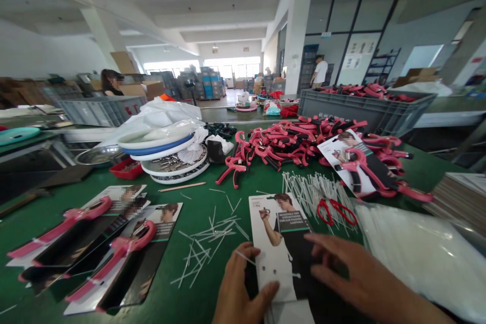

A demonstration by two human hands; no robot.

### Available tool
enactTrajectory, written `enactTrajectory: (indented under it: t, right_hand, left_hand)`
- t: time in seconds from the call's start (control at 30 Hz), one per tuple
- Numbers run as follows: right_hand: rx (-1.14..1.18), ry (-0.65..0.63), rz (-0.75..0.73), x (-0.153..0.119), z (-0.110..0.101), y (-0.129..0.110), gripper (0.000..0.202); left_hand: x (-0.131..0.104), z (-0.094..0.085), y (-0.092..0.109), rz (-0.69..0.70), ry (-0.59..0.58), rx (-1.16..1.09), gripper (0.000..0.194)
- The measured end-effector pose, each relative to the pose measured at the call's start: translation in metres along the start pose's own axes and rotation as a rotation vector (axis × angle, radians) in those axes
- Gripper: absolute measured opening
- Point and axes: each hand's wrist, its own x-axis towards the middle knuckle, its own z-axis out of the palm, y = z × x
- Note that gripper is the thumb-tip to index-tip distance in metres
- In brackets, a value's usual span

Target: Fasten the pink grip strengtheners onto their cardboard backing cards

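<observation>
My left hand (246,283) is closed on the lower left edge of a printed backing card (271,243), its thumb lying on the front. A white cable tie (245,257) pokes out by its index finger. The card shows a person's arm and has small punched holes. My right hand (345,263) hovers at the card's right side, fingers parted; I see nothing in it. Pink-and-black hand grip strengtheners (281,142) lie heaped behind. One strengthener (357,167) rests on a card at the right. At the left, strengtheners (125,248) lie on cards.
Loose cable ties (212,233) and a denser bundle (304,190) lie on the green table beside red-handled scissors (336,211). A clear plastic bag (417,253) is at right. Behind are a grey crate (341,109), stacked round trays (159,149) and a pencil (182,187). Two people are farther off.
</observation>
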Motion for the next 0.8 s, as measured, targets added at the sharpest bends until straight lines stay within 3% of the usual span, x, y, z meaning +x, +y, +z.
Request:
enactTrajectory:
  t: [0.07,0.13,0.27,0.37,0.47,0.57,0.7,0.8]
  right_hand:
    - [-0.107,0.033,0.139,0.043,-0.008,0.009,0.029]
    - [-0.166,0.061,0.184,0.095,-0.007,0.022,0.028]
    - [-0.238,0.067,0.277,0.189,0.017,0.052,0.031]
    - [-0.246,0.027,0.317,0.23,0.041,0.067,0.032]
    - [-0.242,0.019,0.357,0.246,0.058,0.072,0.032]
    - [-0.232,0.065,0.388,0.249,0.06,0.074,0.032]
    - [-0.176,0.175,0.403,0.243,0.038,0.075,0.034]
    - [-0.077,0.272,0.415,0.22,0.011,0.073,0.032]
  left_hand:
    - [-0.002,0.006,-0.01,0.054,0.0,0.129,0.059]
    - [-0.003,0.009,-0.018,0.081,-0.002,0.204,0.067]
    - [-0.002,0.01,-0.028,0.138,-0.019,0.263,0.075]
    - [0.002,0.009,-0.031,0.19,-0.046,0.303,0.069]
    - [0.004,0.01,-0.033,0.221,-0.097,0.337,0.053]
    - [0.005,0.01,-0.035,0.23,-0.127,0.357,0.046]
    - [0.005,0.011,-0.037,0.268,-0.136,0.354,0.065]
    - [0.004,0.013,-0.038,0.259,-0.126,0.342,0.079]
